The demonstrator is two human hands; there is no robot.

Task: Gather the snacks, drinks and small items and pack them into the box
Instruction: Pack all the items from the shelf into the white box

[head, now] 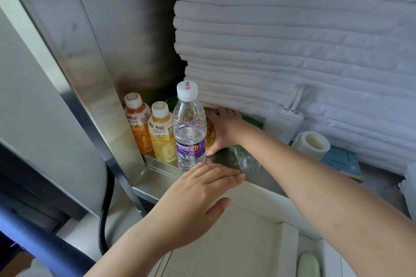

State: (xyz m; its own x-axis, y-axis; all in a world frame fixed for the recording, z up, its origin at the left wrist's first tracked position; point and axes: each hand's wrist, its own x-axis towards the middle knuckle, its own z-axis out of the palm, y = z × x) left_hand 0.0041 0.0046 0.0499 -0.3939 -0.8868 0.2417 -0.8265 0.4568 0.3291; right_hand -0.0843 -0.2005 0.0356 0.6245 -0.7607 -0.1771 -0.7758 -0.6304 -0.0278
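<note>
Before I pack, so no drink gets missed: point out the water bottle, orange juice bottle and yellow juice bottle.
water bottle [190,126], head view, on its clear body.
orange juice bottle [137,122], head view, on its label.
yellow juice bottle [161,132], head view, on its label.

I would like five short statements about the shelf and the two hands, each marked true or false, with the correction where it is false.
1. The orange juice bottle, the yellow juice bottle and the water bottle stand upright. True.
2. The water bottle has a red cap. False: the cap is white.
3. The right hand holds a yellow snack packet. True.
4. The left hand grips the water bottle. False: its fingers are straight and hold nothing.
5. The folded linen is blue. False: it is white.
</note>
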